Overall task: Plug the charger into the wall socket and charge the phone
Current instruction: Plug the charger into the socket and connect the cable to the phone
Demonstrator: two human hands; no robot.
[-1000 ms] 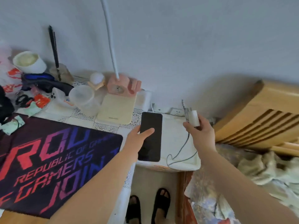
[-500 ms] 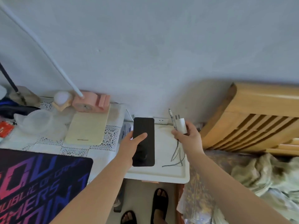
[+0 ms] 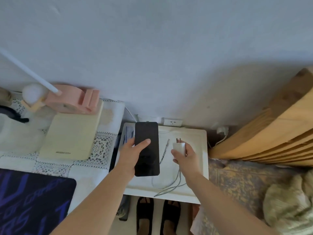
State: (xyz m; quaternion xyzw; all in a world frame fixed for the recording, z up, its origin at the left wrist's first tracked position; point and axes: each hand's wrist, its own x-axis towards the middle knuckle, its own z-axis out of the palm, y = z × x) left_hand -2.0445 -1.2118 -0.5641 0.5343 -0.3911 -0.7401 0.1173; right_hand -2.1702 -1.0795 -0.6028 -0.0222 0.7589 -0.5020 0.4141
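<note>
My left hand (image 3: 131,154) grips a black phone (image 3: 147,149), screen dark and facing up, above a small white table (image 3: 196,167). My right hand (image 3: 185,154) holds a white charger plug (image 3: 179,146) with its two prongs pointing toward the wall. The grey cable (image 3: 171,184) hangs from that hand in loops onto the table, and its free connector end (image 3: 167,143) sticks up between phone and plug. A white wall socket (image 3: 172,122) sits low on the wall just behind the table, a short way beyond the prongs.
Left is a desk with a lace cloth, a cream tablet case (image 3: 71,133), a pink lamp base (image 3: 71,100) and a dark gaming mat (image 3: 32,204). A wooden bed headboard (image 3: 271,131) and bedding lie right. Another plug (image 3: 222,130) sits in the wall near the headboard. My sandalled feet (image 3: 157,216) show below.
Both hands have come lower and closer to the white table. The plug now sits nearer the wall socket, and the view has shifted right so less of the desk shows.
</note>
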